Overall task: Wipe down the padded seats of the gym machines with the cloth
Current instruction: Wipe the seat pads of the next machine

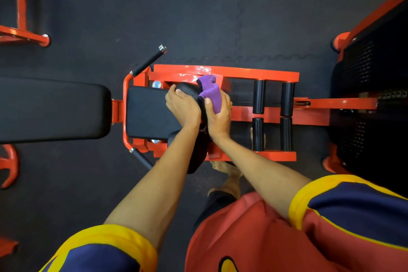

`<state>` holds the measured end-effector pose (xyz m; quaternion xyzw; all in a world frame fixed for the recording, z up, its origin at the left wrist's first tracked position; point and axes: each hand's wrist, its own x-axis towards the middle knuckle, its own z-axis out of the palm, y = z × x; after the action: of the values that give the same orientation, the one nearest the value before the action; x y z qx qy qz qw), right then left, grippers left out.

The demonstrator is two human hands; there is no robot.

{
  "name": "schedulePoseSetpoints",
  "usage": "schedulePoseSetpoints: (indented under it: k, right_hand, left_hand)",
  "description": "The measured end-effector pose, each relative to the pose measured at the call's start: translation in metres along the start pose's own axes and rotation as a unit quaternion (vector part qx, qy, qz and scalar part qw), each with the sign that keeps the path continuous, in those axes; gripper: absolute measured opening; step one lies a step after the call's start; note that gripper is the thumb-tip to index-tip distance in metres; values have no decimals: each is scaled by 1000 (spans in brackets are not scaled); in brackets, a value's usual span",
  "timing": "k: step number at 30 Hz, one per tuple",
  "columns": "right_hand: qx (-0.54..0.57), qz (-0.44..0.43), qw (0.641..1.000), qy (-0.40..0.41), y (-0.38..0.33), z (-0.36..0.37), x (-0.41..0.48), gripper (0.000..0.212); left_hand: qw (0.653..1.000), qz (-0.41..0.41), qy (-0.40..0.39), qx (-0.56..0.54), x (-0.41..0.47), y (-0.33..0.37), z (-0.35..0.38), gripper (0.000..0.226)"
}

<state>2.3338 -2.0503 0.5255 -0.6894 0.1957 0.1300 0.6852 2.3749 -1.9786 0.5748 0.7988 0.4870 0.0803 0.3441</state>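
Observation:
A purple cloth is bunched in my right hand, which presses it against a black rounded pad on the red machine. My left hand grips that same pad from its left side, fingers curled over the top. A flat black seat pad lies just left of my hands. A long black back pad stretches further left. The lower part of the rounded pad runs under my forearms.
The red machine frame carries several black foam rollers to the right of my hands. A black weight stack housing stands at the far right. Black handles stick out beside the seat. Other red frames stand at the left. My bare foot is on the dark rubber floor.

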Motion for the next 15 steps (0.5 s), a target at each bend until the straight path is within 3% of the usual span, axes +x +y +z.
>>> schedulePoseSetpoints:
  k: [5,10,12,15]
  right_hand:
    - [-9,72,997,41,20,1,6,73]
    - [-93,192,973,-92,33,-13,55,63]
    - [-115,175,969,-132,21,-11,66,54]
    - [-59,88,978,-178,-17,-4,65,41]
  left_hand:
    - [999,-12,36,-15,-3,4,6,41]
    - [999,42,19,3,3,-1,4,41]
    - [997,75,-6,17,11,-4,1,41]
    - [990,125,-55,38,26,-4,-3,44]
